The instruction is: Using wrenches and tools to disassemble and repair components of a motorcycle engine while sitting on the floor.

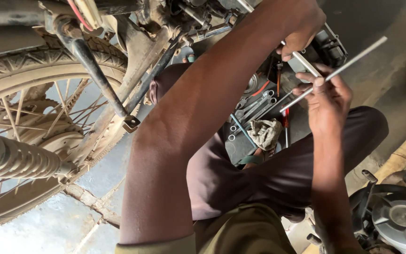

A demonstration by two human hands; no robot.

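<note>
1. Head view: the left hand (301, 26) is seen at one o'clock in the frame, raised against the underside of the motorcycle, its fingers curled shut around the upper part of a flat metal bar (306, 63).
2. The right hand (327, 96) is found just below it, at about two o'clock, with fingertips pinched tight on a thin metal rod (337, 72), which is held tilted, its far end pointing to two o'clock.
3. The two hands are kept close together but are not touching; the rod is crossed over the lower end of the bar.
4. Beneath the hands, near the centre, a scatter of spanners (252, 110), a red-handled screwdriver (285, 120) and a crumpled rag (265, 133) is laid on the floor.
5. At nine o'clock, a dusty spoked rear wheel (29, 117) and a coiled shock spring (10, 157) are shown.
6. At five o'clock, a second machine's hub (402, 216) is partly seen.
</note>
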